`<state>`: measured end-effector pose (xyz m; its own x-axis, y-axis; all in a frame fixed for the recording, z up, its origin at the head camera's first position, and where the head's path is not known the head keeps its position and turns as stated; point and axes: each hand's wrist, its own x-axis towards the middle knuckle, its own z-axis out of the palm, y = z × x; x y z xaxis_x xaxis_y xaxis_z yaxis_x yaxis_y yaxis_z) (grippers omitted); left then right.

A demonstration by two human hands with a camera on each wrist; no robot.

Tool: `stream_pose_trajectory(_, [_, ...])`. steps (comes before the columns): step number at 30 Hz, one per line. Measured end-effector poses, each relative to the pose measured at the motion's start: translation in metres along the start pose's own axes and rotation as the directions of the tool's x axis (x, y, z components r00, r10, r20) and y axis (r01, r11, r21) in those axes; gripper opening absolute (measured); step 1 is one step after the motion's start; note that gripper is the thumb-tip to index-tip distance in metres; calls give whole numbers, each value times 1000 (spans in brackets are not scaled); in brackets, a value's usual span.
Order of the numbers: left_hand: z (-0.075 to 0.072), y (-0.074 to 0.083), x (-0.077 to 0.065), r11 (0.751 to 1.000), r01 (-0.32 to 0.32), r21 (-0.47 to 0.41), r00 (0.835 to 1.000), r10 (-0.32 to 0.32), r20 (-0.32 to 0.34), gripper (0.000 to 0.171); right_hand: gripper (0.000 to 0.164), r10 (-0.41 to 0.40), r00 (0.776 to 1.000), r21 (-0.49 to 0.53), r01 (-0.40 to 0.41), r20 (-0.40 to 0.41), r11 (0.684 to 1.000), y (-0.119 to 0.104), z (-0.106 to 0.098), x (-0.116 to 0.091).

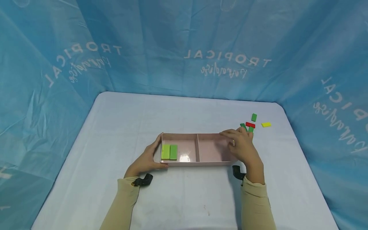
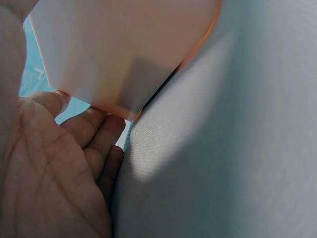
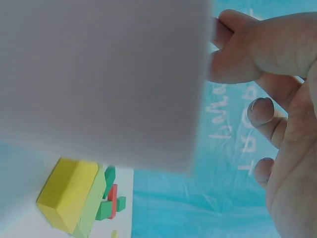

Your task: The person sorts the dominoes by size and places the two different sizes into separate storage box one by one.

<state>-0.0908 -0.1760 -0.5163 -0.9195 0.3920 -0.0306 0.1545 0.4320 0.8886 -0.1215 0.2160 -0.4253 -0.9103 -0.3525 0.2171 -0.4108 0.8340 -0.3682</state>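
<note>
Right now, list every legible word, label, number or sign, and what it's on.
"TROPICAL": blue sheet, mirrored, left and centre of head view.
"paradise": same sheet, script below, mirrored.
"PICAL": same sheet, right, mirrored, rest cut at frame edge.
Wrist views: partial lettering on the sheet, no whole word.
Lower-left head-view marks: unreadable.
Box, blocks: no text visible.

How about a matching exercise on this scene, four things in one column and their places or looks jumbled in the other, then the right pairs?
Things:
1. Left hand
2. Tray
3. Red block
4. Right hand

Places or looks:
A. On the table, close to green blocks
B. At the right end of a two-part container
C. Pale pink, with two compartments
D. At the left end of a two-part container

Pairs: 1-D, 2-C, 3-A, 4-B
</note>
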Motion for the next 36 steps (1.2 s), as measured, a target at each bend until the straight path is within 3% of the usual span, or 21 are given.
stream_pose_trajectory(15, [-1,0,0,1000,-8,-15,1000,7,-5,133,53,129,992,-47,-129,12,991,27,-2,-12])
stream_pose_trajectory(24, [0,-3,1,1000,-5,-14,1000,5,-3,134,57,137,990,-23,-137,-22,990,33,-2,-18])
stream_pose_trajectory(36, [1,0,-1,999,34,-19,999,-34,-10,134,59,307,943,-105,-295,125,950,48,0,-24])
